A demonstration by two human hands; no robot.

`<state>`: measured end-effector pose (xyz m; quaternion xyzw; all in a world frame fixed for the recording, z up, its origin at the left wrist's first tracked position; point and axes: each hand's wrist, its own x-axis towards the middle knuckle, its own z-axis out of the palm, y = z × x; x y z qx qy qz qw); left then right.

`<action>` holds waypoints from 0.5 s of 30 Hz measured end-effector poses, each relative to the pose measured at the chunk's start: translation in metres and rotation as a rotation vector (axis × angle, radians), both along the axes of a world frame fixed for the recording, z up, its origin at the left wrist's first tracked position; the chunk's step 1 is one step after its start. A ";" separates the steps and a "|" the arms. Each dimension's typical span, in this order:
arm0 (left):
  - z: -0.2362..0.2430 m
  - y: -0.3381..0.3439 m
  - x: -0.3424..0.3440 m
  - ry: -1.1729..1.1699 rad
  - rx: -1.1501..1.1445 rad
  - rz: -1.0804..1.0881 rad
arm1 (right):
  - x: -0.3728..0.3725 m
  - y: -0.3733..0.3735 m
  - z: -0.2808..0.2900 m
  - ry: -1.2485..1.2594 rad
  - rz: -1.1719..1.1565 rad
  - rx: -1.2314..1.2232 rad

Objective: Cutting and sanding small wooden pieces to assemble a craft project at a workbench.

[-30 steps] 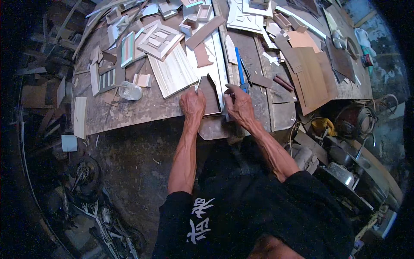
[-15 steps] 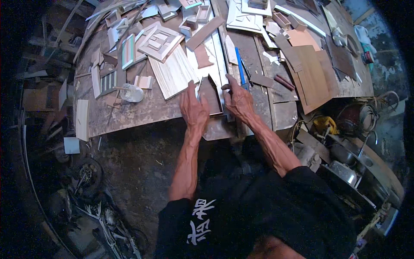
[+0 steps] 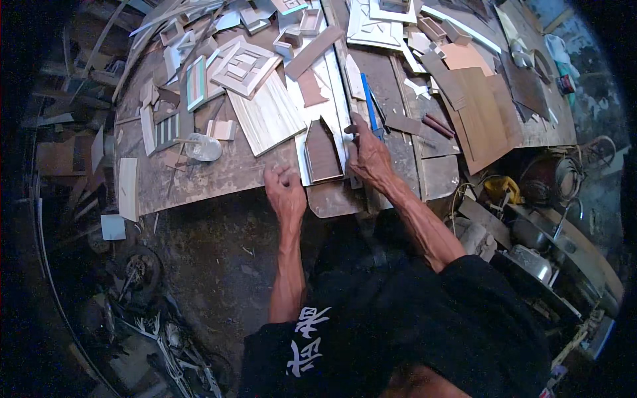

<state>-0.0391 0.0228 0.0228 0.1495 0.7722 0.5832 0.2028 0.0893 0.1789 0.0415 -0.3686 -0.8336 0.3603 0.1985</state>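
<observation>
A small house-shaped wooden frame [image 3: 322, 154], pointed at its far end and with thin raised edges, lies flat near the bench's front edge, over a white strip. My left hand [image 3: 286, 194] is off to its left at the bench edge, fingers loosely bent and apart, with nothing in them. Just right of the frame is my right hand [image 3: 370, 156], its thumb and forefinger apart; whether they touch the frame's side I cannot tell. Beyond my left hand lies a pale striped wooden board [image 3: 267, 116]. A blue bar [image 3: 369, 103] sits beyond my right hand.
The worn bench [image 3: 232, 172] carries a clear jar with a stick [image 3: 203, 147], a square patterned wooden panel [image 3: 244, 67], small open boxes [image 3: 310, 22] and brown sheets [image 3: 483, 113]. A dark wheeled frame [image 3: 166, 338] stands on the floor at lower left.
My left hand has drawn back toward me and left, away from the house-shaped frame, baring its left side. My right hand has shifted slightly right.
</observation>
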 end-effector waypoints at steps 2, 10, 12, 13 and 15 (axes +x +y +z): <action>-0.004 -0.015 0.007 -0.033 0.018 0.003 | 0.006 -0.001 -0.002 0.004 -0.014 -0.026; 0.009 -0.027 0.052 0.111 -0.197 -0.105 | 0.022 -0.010 0.003 0.036 -0.051 -0.109; 0.006 -0.025 0.061 0.301 -0.265 -0.132 | 0.027 -0.012 0.002 0.050 -0.050 -0.093; 0.004 -0.024 0.065 0.492 -0.329 -0.153 | 0.028 -0.012 0.001 0.066 -0.064 -0.129; 0.001 -0.017 0.072 0.411 -0.318 -0.139 | 0.032 -0.013 0.005 0.079 -0.078 -0.161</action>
